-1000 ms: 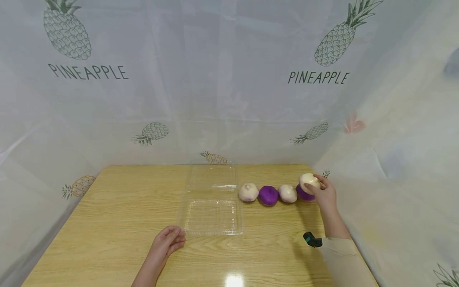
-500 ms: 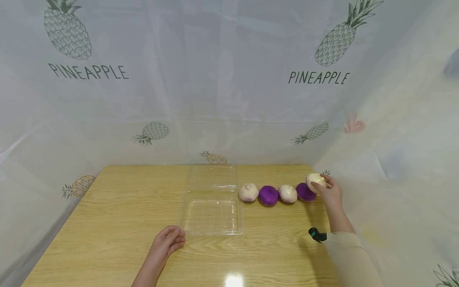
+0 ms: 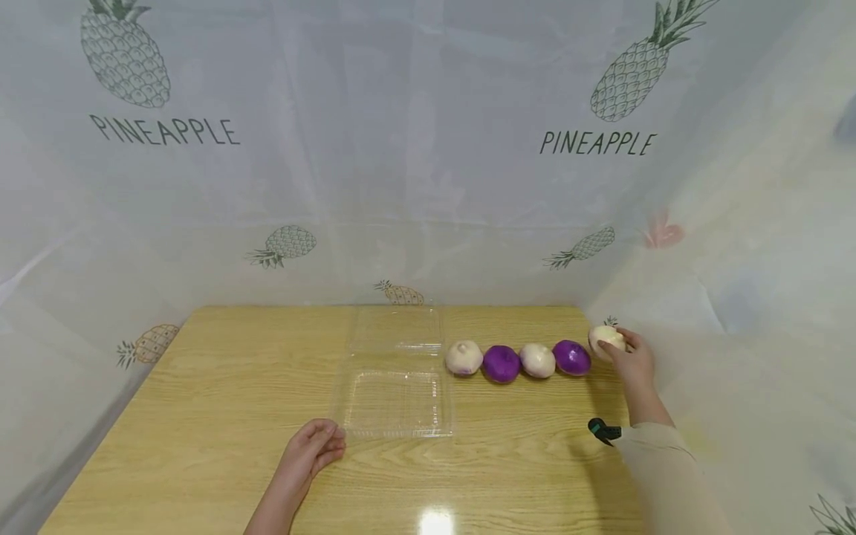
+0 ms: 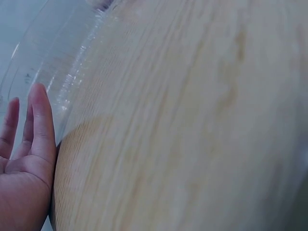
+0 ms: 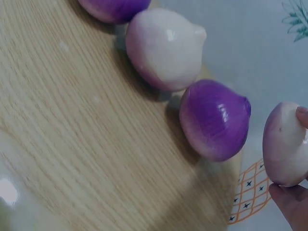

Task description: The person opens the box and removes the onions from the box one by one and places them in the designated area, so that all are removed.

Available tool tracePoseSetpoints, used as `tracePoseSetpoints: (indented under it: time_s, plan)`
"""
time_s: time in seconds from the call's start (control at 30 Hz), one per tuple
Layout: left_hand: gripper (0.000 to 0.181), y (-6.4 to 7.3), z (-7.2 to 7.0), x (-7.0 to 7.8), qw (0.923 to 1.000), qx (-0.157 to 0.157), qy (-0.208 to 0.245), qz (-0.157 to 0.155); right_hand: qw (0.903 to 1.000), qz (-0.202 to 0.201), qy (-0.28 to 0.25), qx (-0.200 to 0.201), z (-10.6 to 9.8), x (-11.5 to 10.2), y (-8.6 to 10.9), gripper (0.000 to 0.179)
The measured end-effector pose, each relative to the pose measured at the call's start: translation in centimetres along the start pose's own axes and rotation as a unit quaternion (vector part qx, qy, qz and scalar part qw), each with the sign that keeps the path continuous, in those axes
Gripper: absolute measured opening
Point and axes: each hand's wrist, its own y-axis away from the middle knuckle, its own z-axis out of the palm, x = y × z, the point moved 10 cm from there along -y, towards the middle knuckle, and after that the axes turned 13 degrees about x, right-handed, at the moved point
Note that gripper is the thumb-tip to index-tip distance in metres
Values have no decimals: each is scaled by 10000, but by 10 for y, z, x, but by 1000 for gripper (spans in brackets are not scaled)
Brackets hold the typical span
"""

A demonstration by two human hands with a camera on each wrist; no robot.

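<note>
At the right end of the row my right hand (image 3: 634, 364) holds a white onion (image 3: 607, 343) between thumb and fingers. In the right wrist view this onion (image 5: 284, 144) has a purple tinge on one side and is apart from the glossy purple onion (image 5: 216, 120) beside it. Leftward along the row lie a white onion (image 3: 538, 360), another purple onion (image 3: 501, 364) and a white onion (image 3: 464, 358). My left hand (image 3: 309, 452) rests at the near left corner of an opened clear plastic box (image 3: 394, 405). Its fingers look mostly straight in the left wrist view.
The wooden table (image 3: 227, 386) has its right edge close to the held onion. A pale curtain (image 3: 428, 178) printed with pineapples hangs behind and along the sides. The box's lid (image 3: 396, 328) lies back toward the curtain, and the leftmost onion sits close to the box.
My right hand has carried the white onion to the right, from over the rightmost purple onion to beyond it, so that purple onion now shows fully. The left hand stays put.
</note>
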Motion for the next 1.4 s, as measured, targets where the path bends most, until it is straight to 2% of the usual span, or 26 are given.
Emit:
tracePoseSetpoints:
  time_s: [0.37, 0.53, 0.77, 1.1, 1.4]
  plan:
    - [31, -1, -1, -2, 9998, 61, -28, -170, 9999, 72, -51, 123, -3, 17, -4, 69]
    - [28, -1, 0, -2, 9998, 17, -24, -193, 9992, 287, -209, 176, -5, 28, -5, 71]
    - [30, -1, 1, -2, 9999, 3, -57, -139, 9988, 400, -108, 249, -6, 41, -10, 75]
    - [31, -1, 0, -3, 10000, -7, -27, -90, 9970, 599, -335, 362, -3, 63, -10, 74]
    - [33, -2, 0, -1, 9999, -67, -75, 21, 9973, 530, -427, 260, 2, 65, -6, 73]
